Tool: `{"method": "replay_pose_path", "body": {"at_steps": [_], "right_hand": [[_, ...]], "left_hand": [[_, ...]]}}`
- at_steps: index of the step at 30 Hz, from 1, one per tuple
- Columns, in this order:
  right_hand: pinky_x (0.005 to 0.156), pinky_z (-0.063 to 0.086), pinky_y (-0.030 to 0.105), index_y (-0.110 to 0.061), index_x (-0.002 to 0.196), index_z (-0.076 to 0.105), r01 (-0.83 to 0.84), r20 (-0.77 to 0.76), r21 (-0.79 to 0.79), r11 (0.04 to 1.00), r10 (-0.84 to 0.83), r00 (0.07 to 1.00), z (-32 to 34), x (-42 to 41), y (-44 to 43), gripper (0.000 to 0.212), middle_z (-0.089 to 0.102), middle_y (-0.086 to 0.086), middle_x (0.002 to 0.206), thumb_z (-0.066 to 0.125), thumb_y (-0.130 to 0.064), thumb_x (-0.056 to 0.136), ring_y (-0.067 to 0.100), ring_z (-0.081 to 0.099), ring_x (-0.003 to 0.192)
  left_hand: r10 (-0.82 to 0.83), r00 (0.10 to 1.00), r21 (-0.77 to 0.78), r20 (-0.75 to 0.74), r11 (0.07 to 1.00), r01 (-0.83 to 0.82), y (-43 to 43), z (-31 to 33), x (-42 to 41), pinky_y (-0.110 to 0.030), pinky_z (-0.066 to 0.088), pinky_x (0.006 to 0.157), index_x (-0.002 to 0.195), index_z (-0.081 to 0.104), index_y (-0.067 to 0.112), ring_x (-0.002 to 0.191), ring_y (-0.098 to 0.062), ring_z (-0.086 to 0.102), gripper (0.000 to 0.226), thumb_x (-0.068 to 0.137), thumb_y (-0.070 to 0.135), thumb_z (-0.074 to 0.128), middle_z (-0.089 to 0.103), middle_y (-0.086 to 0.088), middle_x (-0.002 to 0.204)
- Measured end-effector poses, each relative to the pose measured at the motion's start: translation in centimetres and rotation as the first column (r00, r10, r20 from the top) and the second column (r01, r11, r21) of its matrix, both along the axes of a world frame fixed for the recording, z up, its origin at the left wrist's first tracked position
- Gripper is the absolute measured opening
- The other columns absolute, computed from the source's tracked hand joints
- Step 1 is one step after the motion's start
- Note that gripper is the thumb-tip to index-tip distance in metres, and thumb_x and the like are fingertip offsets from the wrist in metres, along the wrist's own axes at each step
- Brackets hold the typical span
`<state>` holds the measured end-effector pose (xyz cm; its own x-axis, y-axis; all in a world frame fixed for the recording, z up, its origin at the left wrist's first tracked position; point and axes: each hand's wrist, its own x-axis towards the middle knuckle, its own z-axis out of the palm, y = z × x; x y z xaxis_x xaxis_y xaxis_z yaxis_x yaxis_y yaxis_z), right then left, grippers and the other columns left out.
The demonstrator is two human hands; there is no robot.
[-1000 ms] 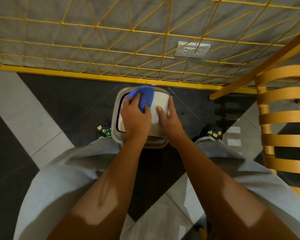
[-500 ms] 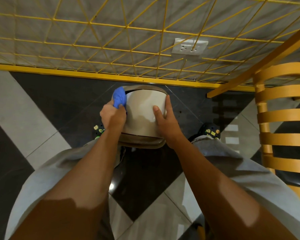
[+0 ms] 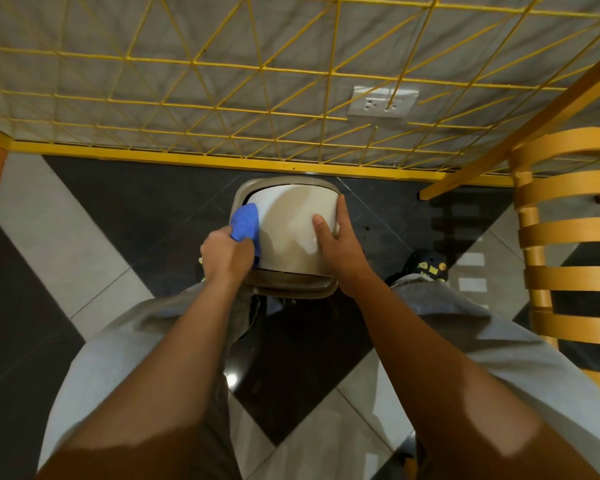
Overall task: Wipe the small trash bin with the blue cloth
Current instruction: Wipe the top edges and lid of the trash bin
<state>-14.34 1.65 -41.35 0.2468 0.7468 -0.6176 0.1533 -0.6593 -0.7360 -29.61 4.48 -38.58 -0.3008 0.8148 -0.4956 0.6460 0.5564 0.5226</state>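
The left hand is clenched around a bunched blue cloth, pressing the wad against the left flank of the small trash bin; most of the cloth sticks out past the knuckles, up along the bin's side. The right hand clasps the opposite flank, thumb laid on the pale broad face and the other fingers stretched along the right edge. Between the two hands the bin sits low in front of the person's knees, over the black and white floor tiles. Its cream face is turned upward, and its length runs away from the person toward the wall. A darker brown rim forms the near end; a beige rim shows at the far end. Whether anything is inside, I cannot tell from here. Behind it stands a yellow wire grid with a wall socket, and a yellow slatted chair is off to the right.
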Motion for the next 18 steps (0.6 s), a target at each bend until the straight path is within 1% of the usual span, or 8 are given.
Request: {"method": "replay_pose_path", "body": {"at_steps": [4, 7, 9, 11, 13, 15, 16, 18], "right_hand": [[0.11, 0.03, 0.05, -0.039, 0.145, -0.005, 0.029, -0.063, 0.001, 1.0, -0.029, 0.998, 0.7, 0.2, 0.0, 0.067, 0.015, 0.008, 0.155, 0.035, -0.052, 0.093, 0.033, 0.025, 0.138], [0.112, 0.024, 0.055, -0.039, 0.145, -0.009, 0.103, -0.158, -0.023, 0.994, -0.105, 0.982, 1.8, 0.6, -0.2, 0.069, 0.007, 0.006, 0.158, 0.03, -0.058, 0.091, 0.034, 0.018, 0.141], [0.115, 0.022, 0.05, -0.037, 0.146, -0.007, 0.145, -0.183, 0.008, 0.989, -0.141, 0.973, 3.1, 0.7, -0.4, 0.071, 0.004, 0.003, 0.159, 0.032, -0.058, 0.091, 0.03, 0.014, 0.143], [0.112, 0.023, 0.037, -0.033, 0.147, 0.002, 0.174, -0.207, 0.08, 0.981, -0.155, 0.966, 4.8, 0.6, -0.8, 0.071, 0.009, 0.0, 0.158, 0.036, -0.058, 0.09, 0.023, 0.018, 0.143], [0.106, 0.029, 0.031, -0.027, 0.144, 0.025, 0.183, -0.285, 0.127, 0.975, -0.141, 0.948, 6.8, 0.3, -1.4, 0.063, 0.027, 0.001, 0.153, 0.037, -0.057, 0.09, 0.019, 0.031, 0.138], [0.099, 0.044, 0.031, -0.026, 0.121, 0.054, 0.189, -0.411, 0.14, 0.972, -0.117, 0.904, 8.4, -0.1, -1.9, 0.042, 0.054, 0.005, 0.134, 0.04, -0.053, 0.092, 0.018, 0.051, 0.122], [0.092, 0.049, 0.031, -0.026, 0.11, 0.06, 0.195, -0.457, 0.132, 0.972, -0.115, 0.882, 9.1, -0.2, -2.1, 0.036, 0.063, 0.006, 0.121, 0.043, -0.05, 0.091, 0.018, 0.059, 0.112], [0.086, 0.054, 0.034, -0.015, 0.11, 0.062, 0.232, -0.519, 0.117, 0.966, -0.139, 0.843, 10.0, -0.1, -2.2, 0.036, 0.069, 0.01, 0.109, 0.051, -0.043, 0.09, 0.022, 0.066, 0.101]], "left_hand": [[0.175, 0.976, -0.02, 0.13, 0.985, -0.174, 0.8, 1.4, -0.7, -0.038, 0.053, 0.076, 0.109, 0.06, 0.01, 0.085, -0.028, 0.06, 0.027, 0.084, 0.019, 0.057, 0.061, -0.011, 0.096], [0.245, 0.9, 0.017, 0.361, 0.963, -0.269, 0.3, 3.1, 0.2, -0.028, 0.047, 0.059, 0.108, 0.057, 0.01, 0.07, -0.021, 0.057, 0.024, 0.087, 0.022, 0.055, 0.061, -0.008, 0.088], [0.208, 0.846, 0.039, 0.491, 0.965, -0.26, -0.4, 4.4, 1.0, -0.019, 0.04, 0.042, 0.101, 0.054, 0.01, 0.058, -0.017, 0.051, 0.017, 0.089, 0.023, 0.054, 0.057, -0.005, 0.077], [0.155, 0.807, 0.057, 0.57, 0.972, -0.228, -1.3, 5.3, 2.1, -0.019, 0.039, 0.038, 0.095, 0.053, 0.013, 0.055, -0.016, 0.049, 0.013, 0.09, 0.025, 0.054, 0.056, -0.006, 0.076], [0.113, 0.816, 0.084, 0.566, 0.978, -0.193, -2.3, 6.1, 3.4, -0.019, 0.042, 0.045, 0.093, 0.055, 0.019, 0.06, -0.014, 0.054, 0.009, 0.088, 0.027, 0.057, 0.059, -0.006, 0.082], [-0.018, 0.889, 0.204, 0.457, 0.975, -0.085, -3.1, 6.8, 4.6, -0.021, 0.047, 0.061, 0.103, 0.057, 0.02, 0.079, -0.012, 0.059, 0.02, 0.084, 0.025, 0.062, 0.06, -0.001, 0.096], [-0.094, 0.918, 0.276, 0.386, 0.961, -0.018, -3.6, 7.1, 5.2, -0.022, 0.048, 0.072, 0.11, 0.057, 0.019, 0.089, -0.012, 0.058, 0.029, 0.082, 0.023, 0.065, 0.057, 0.003, 0.101], [-0.19, 0.928, 0.389, 0.321, 0.92, 0.054, -4.5, 8.0, 6.1, -0.024, 0.047, 0.084, 0.115, 0.057, 0.015, 0.099, -0.011, 0.054, 0.039, 0.078, 0.018, 0.069, 0.05, 0.006, 0.104]]}}
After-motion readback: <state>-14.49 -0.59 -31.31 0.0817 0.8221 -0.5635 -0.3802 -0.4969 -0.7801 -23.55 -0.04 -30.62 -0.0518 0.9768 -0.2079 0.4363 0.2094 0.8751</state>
